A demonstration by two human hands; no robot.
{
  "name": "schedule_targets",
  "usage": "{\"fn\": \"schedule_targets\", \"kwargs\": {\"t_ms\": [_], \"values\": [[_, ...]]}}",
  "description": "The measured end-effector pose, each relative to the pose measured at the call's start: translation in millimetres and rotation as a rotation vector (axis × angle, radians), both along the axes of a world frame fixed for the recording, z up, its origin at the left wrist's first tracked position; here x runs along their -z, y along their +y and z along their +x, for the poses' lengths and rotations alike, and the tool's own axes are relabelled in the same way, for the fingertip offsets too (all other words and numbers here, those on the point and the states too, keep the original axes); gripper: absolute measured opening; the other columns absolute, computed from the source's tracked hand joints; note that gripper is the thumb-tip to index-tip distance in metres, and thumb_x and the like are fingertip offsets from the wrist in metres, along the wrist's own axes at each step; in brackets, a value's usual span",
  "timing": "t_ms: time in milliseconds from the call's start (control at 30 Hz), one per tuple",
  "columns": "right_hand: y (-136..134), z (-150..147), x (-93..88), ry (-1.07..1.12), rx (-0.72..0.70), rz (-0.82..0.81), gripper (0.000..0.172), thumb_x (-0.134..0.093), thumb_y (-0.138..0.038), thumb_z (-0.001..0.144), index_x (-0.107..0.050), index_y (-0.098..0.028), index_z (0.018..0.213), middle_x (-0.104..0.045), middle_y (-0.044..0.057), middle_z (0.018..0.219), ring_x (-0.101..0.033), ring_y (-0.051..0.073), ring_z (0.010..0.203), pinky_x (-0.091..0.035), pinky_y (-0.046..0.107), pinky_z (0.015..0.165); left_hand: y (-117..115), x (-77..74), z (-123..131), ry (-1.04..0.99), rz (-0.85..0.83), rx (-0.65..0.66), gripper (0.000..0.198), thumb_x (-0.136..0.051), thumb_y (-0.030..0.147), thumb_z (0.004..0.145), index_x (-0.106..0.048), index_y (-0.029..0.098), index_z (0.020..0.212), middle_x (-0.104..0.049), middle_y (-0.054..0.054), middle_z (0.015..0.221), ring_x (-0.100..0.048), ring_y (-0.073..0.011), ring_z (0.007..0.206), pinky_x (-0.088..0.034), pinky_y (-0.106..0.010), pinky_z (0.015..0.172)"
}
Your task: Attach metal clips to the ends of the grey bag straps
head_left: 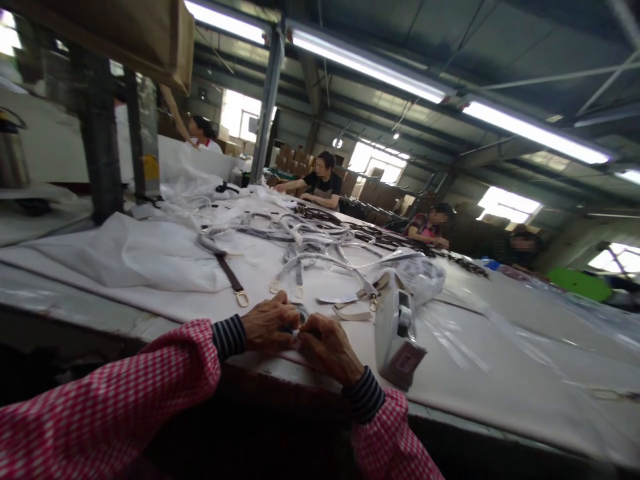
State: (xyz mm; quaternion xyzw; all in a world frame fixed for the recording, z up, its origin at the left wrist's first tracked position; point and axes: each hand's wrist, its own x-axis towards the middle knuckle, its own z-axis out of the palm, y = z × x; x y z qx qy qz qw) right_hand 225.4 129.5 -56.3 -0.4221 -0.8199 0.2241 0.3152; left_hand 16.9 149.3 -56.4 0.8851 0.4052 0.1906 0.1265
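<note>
At the near edge of the white table [165, 303], my left hand [271, 323] and my right hand [330, 347] almost touch. The fingers of both are curled round a small greyish piece, mostly hidden between them; what it is I cannot make out. Just beyond lie wrapped straps [325, 260] with gold-coloured metal clips. A dark brown strap [229, 273] ending in a gold clip lies beyond my left hand. To the right of my right hand stands a white tape dispenser [395, 340], beside beige strap pieces [355, 313].
Clear plastic wrapping [423, 273] lies behind the dispenser, and a large plastic sheet [145, 253] covers the table's left part. Dark straps [320, 213] lie farther back. Several people sit along the far side. A post [103, 133] rises at the left.
</note>
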Motion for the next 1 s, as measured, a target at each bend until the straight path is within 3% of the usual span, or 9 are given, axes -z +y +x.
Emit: {"fn": "schedule_targets", "kwargs": {"t_ms": [100, 167, 267, 367, 500, 600, 700, 867, 1000], "values": [[-20.2, 13.1, -18.6, 0.111, -0.036, 0.081, 0.008, -0.067, -0.017, 0.087, -0.072, -0.019, 0.082, -0.064, -0.002, 0.076, -0.057, 0.012, 0.069, -0.04, 0.023, 0.066, 2.4, 8.4, -0.4, -0.011, 0.038, 0.0, 0.021, -0.066, 0.043, 0.087, -0.068, 0.023, 0.094, -0.062, -0.004, 0.088, -0.054, -0.0279, 0.1, -0.044, -0.032, 0.082], [-36.2, 33.1, -37.8, 0.188, 0.03, 0.172, 0.009, -0.066, -0.021, 0.09, -0.073, -0.019, 0.085, -0.063, -0.001, 0.078, -0.057, 0.012, 0.07, -0.042, 0.023, 0.065, 2.2, 14.3, -0.7, -0.036, 0.06, -0.009, 0.023, -0.06, 0.044, 0.092, -0.068, 0.023, 0.099, -0.062, -0.005, 0.095, -0.054, -0.0275, 0.102, -0.044, -0.034, 0.085], [-53.4, 81.2, -66.6, 0.232, 0.255, 0.301, 0.015, -0.063, -0.03, 0.094, -0.072, -0.019, 0.088, -0.062, 0.0, 0.08, -0.055, 0.014, 0.069, -0.041, 0.024, 0.061, -2.0, 17.1, 0.2, -0.05, 0.083, 0.033, 0.025, -0.052, 0.042, 0.098, -0.069, 0.025, 0.103, -0.065, -0.006, 0.103, -0.051, -0.0292, 0.11, -0.042, -0.038, 0.094], [-53.3, 136.3, -79.0, 0.178, 0.487, 0.34, 0.022, -0.062, -0.036, 0.093, -0.071, -0.019, 0.084, -0.063, 0.002, 0.079, -0.055, 0.016, 0.07, -0.042, 0.026, 0.063, -5.3, 15.8, 0.7, -0.059, 0.093, 0.057, 0.025, -0.052, 0.042, 0.098, -0.07, 0.025, 0.098, -0.067, -0.005, 0.101, -0.051, -0.0295, 0.109, -0.041, -0.039, 0.095], [-41.0, 180.9, -61.3, 0.088, 0.588, 0.075, 0.035, -0.062, -0.049, 0.088, -0.069, -0.017, 0.076, -0.06, 0.003, 0.069, -0.052, 0.017, 0.062, -0.042, 0.029, 0.06, -0.5, 20.1, -4.4, -0.195, 0.066, 0.0, 0.028, -0.055, 0.046, 0.095, -0.07, 0.023, 0.092, -0.065, -0.005, 0.094, -0.057, -0.0267, 0.101, -0.045, -0.035, 0.091], [-36.8, 185.9, -40.8, 0.137, 0.58, -0.138, 0.043, -0.06, -0.058, 0.087, -0.069, -0.016, 0.078, -0.056, 0.001, 0.063, -0.048, 0.015, 0.053, -0.037, 0.027, 0.049, 5.6, 27.0, -9.6, -0.357, 0.015, -0.181, 0.037, -0.058, 0.056, 0.091, -0.072, 0.022, 0.097, -0.064, -0.005, 0.095, -0.061, -0.0254, 0.094, -0.048, -0.032, 0.088], [-35.7, 179.6, -31.8, 0.222, 0.569, -0.155, 0.044, -0.062, -0.059, 0.086, -0.069, -0.016, 0.078, -0.056, 0.0, 0.064, -0.045, 0.013, 0.051, -0.036, 0.026, 0.047, 8.1, 32.0, -10.1, -0.45, 0.04, -0.291, 0.043, -0.061, 0.06, 0.087, -0.073, 0.02, 0.098, -0.065, -0.006, 0.095, -0.062, -0.0266, 0.094, -0.048, -0.032, 0.087], [-32.4, 171.1, -32.3, 0.479, 0.602, -0.197, 0.035, -0.074, -0.049, 0.074, -0.068, -0.015, 0.067, -0.056, 0.001, 0.067, -0.046, 0.014, 0.062, -0.037, 0.025, 0.053, 4.5, 33.1, -4.5, -0.353, 0.058, -0.162, 0.028, -0.062, 0.048, 0.089, -0.073, 0.023, 0.095, -0.064, -0.006, 0.092, -0.059, -0.0268, 0.098, -0.047, -0.034, 0.088], [-30.0, 164.1, -28.8, 0.639, 0.664, -0.22, 0.032, -0.077, -0.046, 0.068, -0.067, -0.016, 0.065, -0.055, 0.0, 0.067, -0.044, 0.014, 0.063, -0.036, 0.026, 0.057, 1.4, 31.1, -3.0, -0.362, 0.057, -0.148, 0.023, -0.063, 0.044, 0.089, -0.072, 0.023, 0.093, -0.064, -0.006, 0.094, -0.057, -0.0272, 0.101, -0.047, -0.034, 0.089]]}}
